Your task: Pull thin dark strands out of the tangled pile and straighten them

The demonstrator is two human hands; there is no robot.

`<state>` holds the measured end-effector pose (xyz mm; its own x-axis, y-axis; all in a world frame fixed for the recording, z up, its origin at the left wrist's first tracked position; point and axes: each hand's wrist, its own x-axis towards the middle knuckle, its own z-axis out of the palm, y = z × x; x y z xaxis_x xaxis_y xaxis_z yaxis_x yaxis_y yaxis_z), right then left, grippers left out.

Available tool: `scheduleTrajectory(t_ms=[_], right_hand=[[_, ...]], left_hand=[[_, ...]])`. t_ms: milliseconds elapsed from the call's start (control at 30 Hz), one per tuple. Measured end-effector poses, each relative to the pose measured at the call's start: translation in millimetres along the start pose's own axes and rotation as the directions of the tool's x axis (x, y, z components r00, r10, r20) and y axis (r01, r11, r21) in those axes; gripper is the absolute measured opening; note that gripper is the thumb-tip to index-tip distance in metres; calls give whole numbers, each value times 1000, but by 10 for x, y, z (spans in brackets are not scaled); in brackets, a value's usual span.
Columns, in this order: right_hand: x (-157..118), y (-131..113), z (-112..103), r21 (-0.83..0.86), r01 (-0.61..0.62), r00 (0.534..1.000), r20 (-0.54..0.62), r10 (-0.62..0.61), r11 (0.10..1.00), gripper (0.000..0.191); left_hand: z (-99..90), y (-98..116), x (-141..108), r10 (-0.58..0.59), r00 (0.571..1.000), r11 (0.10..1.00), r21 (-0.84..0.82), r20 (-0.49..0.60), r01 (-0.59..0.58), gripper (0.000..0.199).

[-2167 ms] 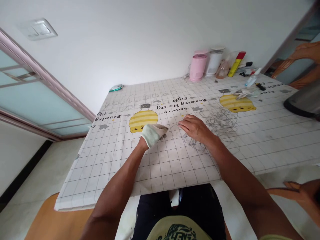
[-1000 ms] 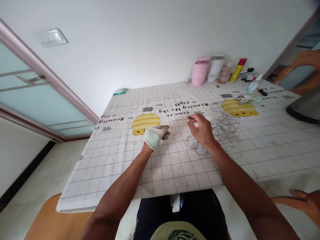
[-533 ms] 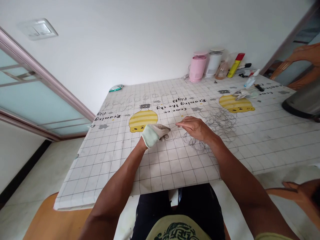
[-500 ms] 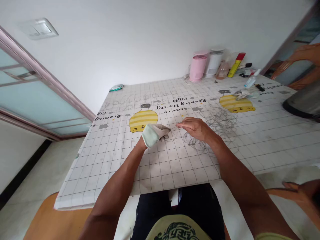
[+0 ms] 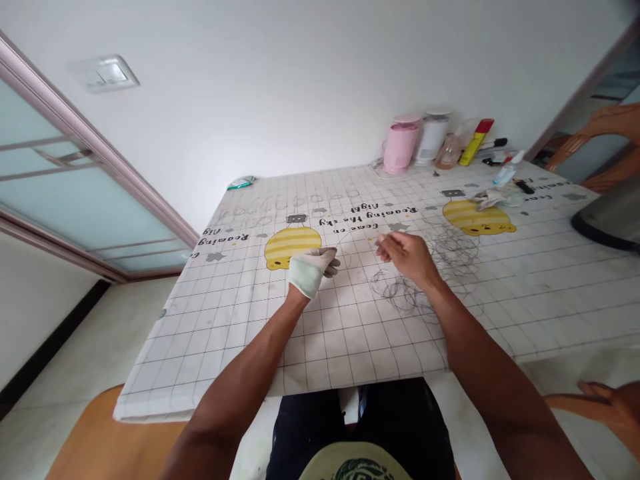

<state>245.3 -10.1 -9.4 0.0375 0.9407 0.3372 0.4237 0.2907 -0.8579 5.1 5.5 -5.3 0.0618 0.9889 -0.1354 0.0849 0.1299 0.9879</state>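
My left hand [image 5: 315,267], in a pale glove with grey fingertips, is closed in a pinch above the table. A thin wire [image 5: 350,230], very faint, arcs from its fingertips toward my right hand [image 5: 405,255]. That hand is bare, its thumb and fingers pressed together on the strand's other side; the exact grip is too small to see. Beside and beneath my right forearm spreads a loose pile of thin, dark wire loops [image 5: 400,293]. Fainter wire rings [image 5: 280,203] lie in rows toward the table's back left.
The table [image 5: 240,340] has a white gridded cover. A pink canister [image 5: 401,143], a white canister [image 5: 433,137], bottles and a yellow spray can [image 5: 476,142] stand by the wall. A crumpled glove [image 5: 493,198] lies at right, near a metal pot [image 5: 610,207]. A green packet [image 5: 241,183] sits at the back left.
My right hand has moved slightly right and its straight fingers have curled into a pinch. My left hand has turned, fingertips drawn in and raised. The view has shifted a little.
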Motion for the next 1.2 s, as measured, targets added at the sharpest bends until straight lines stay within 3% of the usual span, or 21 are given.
scheduleTrajectory(t_ms=[100, 200, 300, 400, 533, 633, 767, 933, 1067, 1200], right_hand=[[-69, -72, 175, 75, -131, 960, 257, 107, 989, 44], [-133, -151, 350, 124, -174, 926, 358, 119, 977, 42], [-155, -173, 444, 148, -164, 930, 352, 103, 975, 40], [-143, -154, 438, 65, -155, 947, 293, 129, 986, 36], [-66, -133, 290, -112, -145, 955, 245, 169, 983, 33], [87, -84, 91, -241, -155, 952, 221, 210, 958, 30], [494, 95, -203, -369, -181, 943, 199, 267, 912, 27], [1232, 401, -451, -497, -194, 926, 193, 325, 846, 25], [1818, 634, -457, -563, -218, 904, 191, 382, 797, 24], [2335, 867, -300, -611, -252, 876, 185, 445, 750, 31]], left_hand=[[66, -8, -30, -12, 999, 999, -30, -36, 11, 25], [121, -21, -47, -16, 1000, 999, -46, -26, 15, 26], [148, -54, -38, -23, 1000, 997, -77, 4, 23, 27], [152, -86, -25, -44, 999, 995, -89, 24, 46, 27], [134, -89, -43, -29, 1000, 999, -34, 11, 30, 32], [122, -77, -66, -27, 1000, 994, 102, -14, 28, 35], [131, -77, -80, -20, 1000, 962, 274, -14, 23, 34], [157, -112, -70, 0, 1000, 919, 395, 8, -4, 34], [176, -178, -35, 0, 1000, 917, 400, 14, -5, 33], [203, -264, 7, -38, 999, 906, 422, 0, 35, 29]])
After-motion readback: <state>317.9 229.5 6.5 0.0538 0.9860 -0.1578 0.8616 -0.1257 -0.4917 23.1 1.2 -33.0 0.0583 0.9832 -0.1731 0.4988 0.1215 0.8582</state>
